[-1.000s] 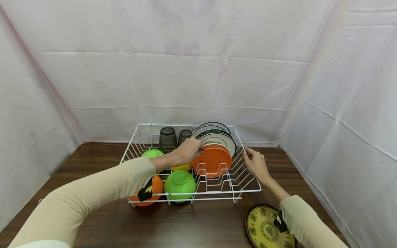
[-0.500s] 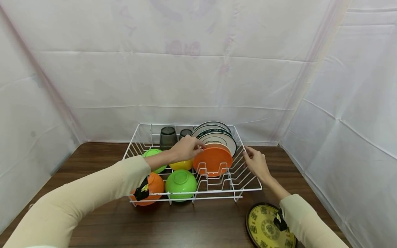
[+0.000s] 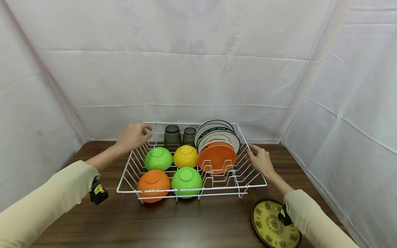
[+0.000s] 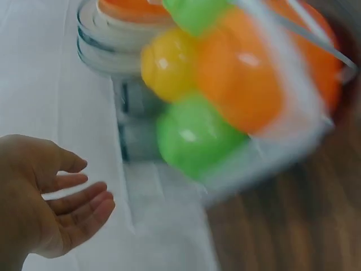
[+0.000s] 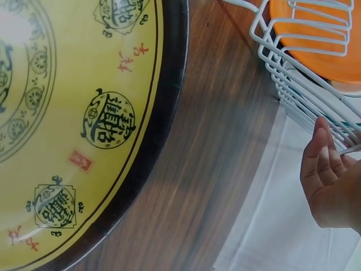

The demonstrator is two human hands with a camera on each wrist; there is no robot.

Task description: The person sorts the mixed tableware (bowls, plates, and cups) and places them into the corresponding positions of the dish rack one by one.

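Fingers of the left hand [image 3: 132,135] loosely spread by the rack [image 3: 136,190] rim at 10 o'clock, right hand [image 3: 261,160] curled on its 3 o'clock wire — bowls, plates racked — yellow plate [image 3: 274,224] left out.

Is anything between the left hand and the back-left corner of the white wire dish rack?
Nothing visible. The left hand is at the white wire dish rack, by its back-left corner, with only white backdrop around it. The nearest green bowl sits inside, farther right.
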